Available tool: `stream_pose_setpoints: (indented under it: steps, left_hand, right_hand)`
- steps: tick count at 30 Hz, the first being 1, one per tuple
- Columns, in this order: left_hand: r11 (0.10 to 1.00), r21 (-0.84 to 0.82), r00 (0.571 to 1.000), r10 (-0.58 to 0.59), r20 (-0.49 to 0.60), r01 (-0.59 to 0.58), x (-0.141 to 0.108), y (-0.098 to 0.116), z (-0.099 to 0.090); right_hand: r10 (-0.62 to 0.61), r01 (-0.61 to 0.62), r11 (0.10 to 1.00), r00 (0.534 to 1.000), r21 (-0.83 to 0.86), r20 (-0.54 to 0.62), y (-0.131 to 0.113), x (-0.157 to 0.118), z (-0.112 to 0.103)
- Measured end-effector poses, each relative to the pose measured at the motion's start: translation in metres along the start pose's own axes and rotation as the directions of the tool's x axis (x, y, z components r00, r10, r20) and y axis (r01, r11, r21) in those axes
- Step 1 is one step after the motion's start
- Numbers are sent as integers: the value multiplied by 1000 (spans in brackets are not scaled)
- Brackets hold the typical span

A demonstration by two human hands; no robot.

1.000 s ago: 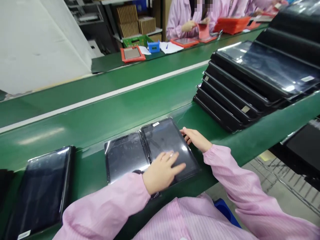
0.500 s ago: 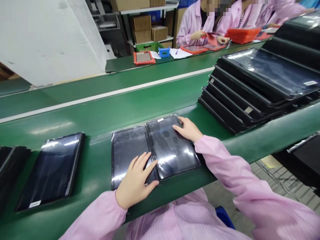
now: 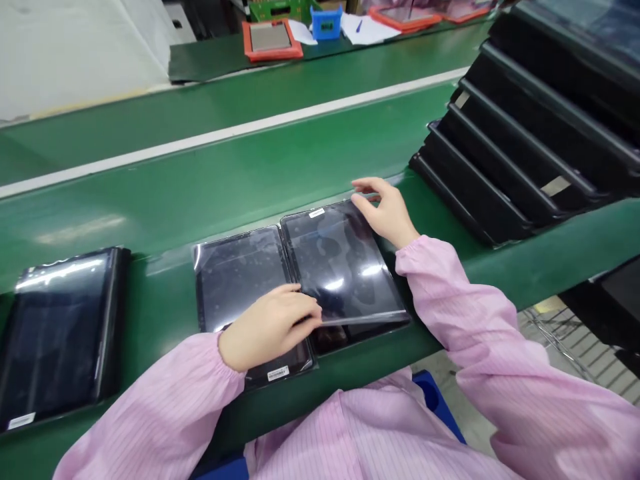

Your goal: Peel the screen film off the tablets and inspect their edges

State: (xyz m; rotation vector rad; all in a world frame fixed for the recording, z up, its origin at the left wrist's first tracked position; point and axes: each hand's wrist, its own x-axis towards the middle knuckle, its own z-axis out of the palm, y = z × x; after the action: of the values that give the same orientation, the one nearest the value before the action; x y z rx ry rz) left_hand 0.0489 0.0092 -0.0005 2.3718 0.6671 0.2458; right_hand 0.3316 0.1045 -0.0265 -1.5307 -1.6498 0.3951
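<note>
Two dark tablets with glossy screens lie side by side on the green belt: a left tablet (image 3: 240,270) and a right tablet (image 3: 340,253). Clear plastic film (image 3: 367,317) covers most of the right tablet, its near edge lifted off the glass. My left hand (image 3: 273,327) is closed, pinching that film at its near left corner and covering part of the left tablet. At the far right corner of the right tablet, my right hand (image 3: 387,210) has thumb and fingers apart. A white barcode label (image 3: 278,373) shows on the left tablet's near edge.
Leaning stacks of dark tablets (image 3: 520,147) stand on the right, and another tablet stack (image 3: 60,333) is at the left. A white strip (image 3: 230,133) runs along the belt. Beyond are a red-framed tablet (image 3: 271,40), a blue basket (image 3: 327,23) and papers (image 3: 367,28).
My left hand has gone from spread fingers to a pinch on the film, whose near edge has come up. My right hand has loosened at the far corner. The view has tilted down.
</note>
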Motion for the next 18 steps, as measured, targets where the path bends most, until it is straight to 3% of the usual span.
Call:
stream_pose_setpoints:
  steps: [3,6,7,9,10,12,14,18]
  left_hand:
    - [956,-210,975,-220,-43,206,4,-11,-8]
    - [888,-354,949,-315,-2,294,3,-17,-13]
    - [879,-371,948,-319,11,300,3,-17,-14]
    - [869,-389,948,-318,31,304,3,-16,-16]
    - [864,-397,947,-319,43,310,4,-16,-17]
    - [858,-406,946,-321,56,315,6,-15,-19]
    - [860,-411,950,-307,56,303,7,-15,-20]
    - [862,-409,951,-304,54,299,6,-17,-19]
  right_hand:
    - [3,3,997,996,76,-87,-16,-18,-19]
    - [-215,209,976,963,-56,-161,-50,-64,-41]
    - [-327,316,942,939,-110,-106,-62,-84,-45]
    - [-566,581,810,811,-86,148,-78,-125,-47]
    - [-612,636,769,761,-62,216,-82,-144,-44]
    - [-581,624,776,765,-94,278,-84,-172,-35]
    - [-519,571,809,806,-138,285,-81,-187,-26]
    - [-451,501,849,853,-170,261,-77,-189,-20]
